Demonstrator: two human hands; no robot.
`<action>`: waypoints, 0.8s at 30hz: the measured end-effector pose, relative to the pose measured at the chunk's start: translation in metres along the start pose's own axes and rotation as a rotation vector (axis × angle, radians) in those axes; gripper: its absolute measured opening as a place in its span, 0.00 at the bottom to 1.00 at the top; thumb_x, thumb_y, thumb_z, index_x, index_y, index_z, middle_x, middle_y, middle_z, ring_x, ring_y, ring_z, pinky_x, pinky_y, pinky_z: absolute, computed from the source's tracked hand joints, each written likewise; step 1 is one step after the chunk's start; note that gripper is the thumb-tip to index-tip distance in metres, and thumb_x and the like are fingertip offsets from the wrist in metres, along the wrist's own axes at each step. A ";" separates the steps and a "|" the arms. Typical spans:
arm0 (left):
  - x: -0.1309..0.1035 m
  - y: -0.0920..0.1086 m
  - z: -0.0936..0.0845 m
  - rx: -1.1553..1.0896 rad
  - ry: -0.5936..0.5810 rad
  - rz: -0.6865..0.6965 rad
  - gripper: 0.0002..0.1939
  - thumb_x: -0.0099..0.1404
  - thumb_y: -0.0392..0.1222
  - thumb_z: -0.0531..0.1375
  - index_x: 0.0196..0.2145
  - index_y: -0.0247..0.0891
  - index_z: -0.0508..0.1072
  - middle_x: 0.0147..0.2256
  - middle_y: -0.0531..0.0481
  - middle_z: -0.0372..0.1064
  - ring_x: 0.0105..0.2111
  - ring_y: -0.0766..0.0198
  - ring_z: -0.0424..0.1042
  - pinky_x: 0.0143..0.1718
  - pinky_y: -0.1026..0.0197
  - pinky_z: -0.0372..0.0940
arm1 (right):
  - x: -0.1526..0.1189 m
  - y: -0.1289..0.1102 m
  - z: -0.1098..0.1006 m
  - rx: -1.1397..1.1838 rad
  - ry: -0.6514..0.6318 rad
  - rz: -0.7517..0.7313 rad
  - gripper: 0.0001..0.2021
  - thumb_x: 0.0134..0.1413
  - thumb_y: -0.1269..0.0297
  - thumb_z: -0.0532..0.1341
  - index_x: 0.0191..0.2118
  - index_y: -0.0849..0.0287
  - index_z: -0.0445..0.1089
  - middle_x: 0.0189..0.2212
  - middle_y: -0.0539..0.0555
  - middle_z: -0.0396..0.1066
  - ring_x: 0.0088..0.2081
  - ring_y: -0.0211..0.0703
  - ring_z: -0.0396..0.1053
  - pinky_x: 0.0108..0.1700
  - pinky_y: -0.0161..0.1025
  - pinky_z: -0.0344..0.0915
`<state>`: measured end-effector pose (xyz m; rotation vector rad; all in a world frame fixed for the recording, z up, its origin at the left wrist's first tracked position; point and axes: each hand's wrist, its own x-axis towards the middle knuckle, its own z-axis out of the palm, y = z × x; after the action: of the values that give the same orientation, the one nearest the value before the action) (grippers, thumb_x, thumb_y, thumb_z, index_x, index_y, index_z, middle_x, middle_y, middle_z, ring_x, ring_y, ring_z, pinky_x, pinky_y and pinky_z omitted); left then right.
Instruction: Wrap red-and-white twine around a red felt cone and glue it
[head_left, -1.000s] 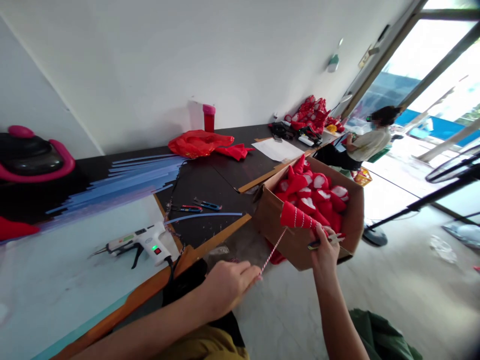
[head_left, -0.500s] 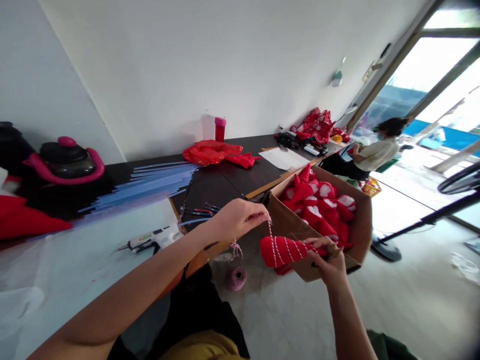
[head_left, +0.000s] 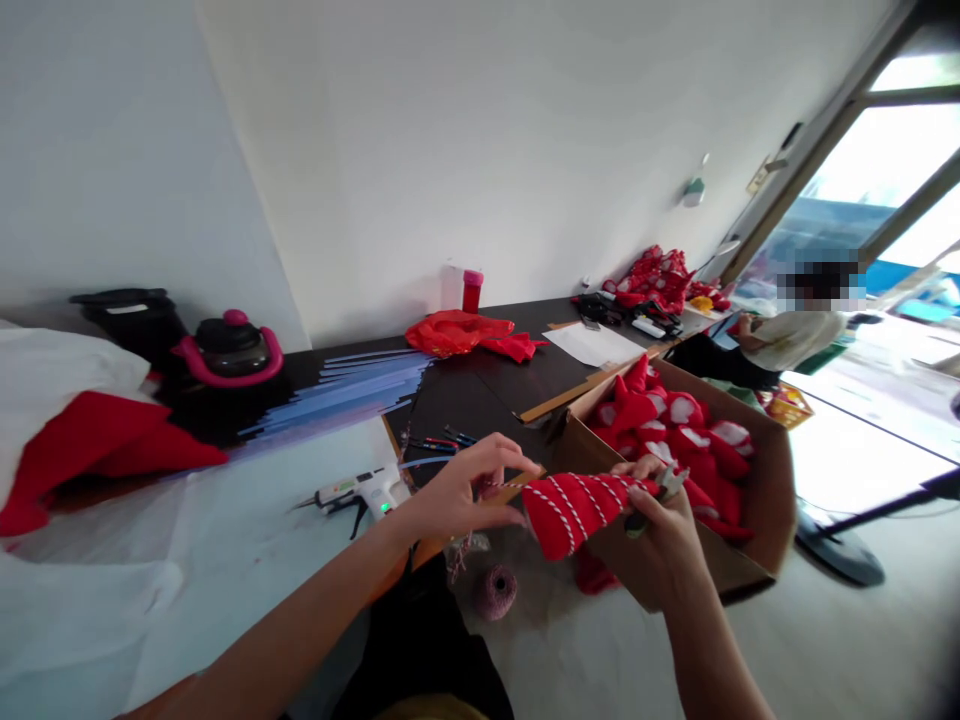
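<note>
Right in front of me, the red fabric cone [head_left: 553,535] is up in the air, tilted nearly on its side, just beside the near wall of the brown cardboard box [head_left: 622,565]. The worker's right hand [head_left: 660,515] is closed around its narrow end, and look, a small metal-tipped cutting tool [head_left: 673,482] pokes out from that same grip! Red-and-white twisted cord [head_left: 556,510] spirals around the cone and runs off its wide end towards the left hand [head_left: 480,490]. There, thumb and forefinger are spread apart beside the cone's wide rim; whether the curled fingers behind them grip the cord, I can't tell from here. Below that hand sits a round spool of pinkish cord [head_left: 497,600]. Inside the box, red stuffed pieces with white ends [head_left: 694,460] lie heaped. Over on the worktop, a white glue gun [head_left: 369,492] shows a green light, near a fan of flat blue strips [head_left: 364,390]. Farther along, a co-worker in a pale top [head_left: 799,342] sits by the glass.
</note>
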<state>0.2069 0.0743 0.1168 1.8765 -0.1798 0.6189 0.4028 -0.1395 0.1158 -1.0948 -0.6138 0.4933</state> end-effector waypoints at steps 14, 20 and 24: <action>-0.145 0.014 -0.047 -0.074 0.943 -0.157 0.13 0.62 0.49 0.68 0.33 0.35 0.80 0.26 0.50 0.72 0.20 0.71 0.62 0.21 0.69 0.57 | 0.035 0.037 0.180 -0.073 -0.417 0.257 0.25 0.40 0.56 0.77 0.45 0.56 0.72 0.31 0.49 0.75 0.31 0.43 0.76 0.28 0.37 0.78; -0.208 0.026 -0.060 -0.579 1.393 -0.245 0.17 0.50 0.47 0.74 0.30 0.35 0.74 0.18 0.61 0.58 0.16 0.78 0.50 0.17 0.74 0.50 | 0.000 0.085 0.279 0.093 -0.710 0.366 0.25 0.47 0.54 0.74 0.51 0.51 0.71 0.29 0.44 0.70 0.30 0.39 0.73 0.28 0.38 0.80; -0.240 0.037 -0.068 -0.629 1.508 -0.170 0.18 0.52 0.47 0.73 0.28 0.35 0.70 0.15 0.65 0.47 0.14 0.78 0.42 0.15 0.74 0.45 | -0.043 0.114 0.325 0.178 -0.834 0.450 0.29 0.46 0.55 0.75 0.54 0.49 0.68 0.41 0.50 0.77 0.38 0.46 0.78 0.27 0.36 0.79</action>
<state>-0.0355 0.0821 0.0461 0.4885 0.6841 1.4616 0.1437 0.0917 0.1075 -0.8259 -1.0225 1.4046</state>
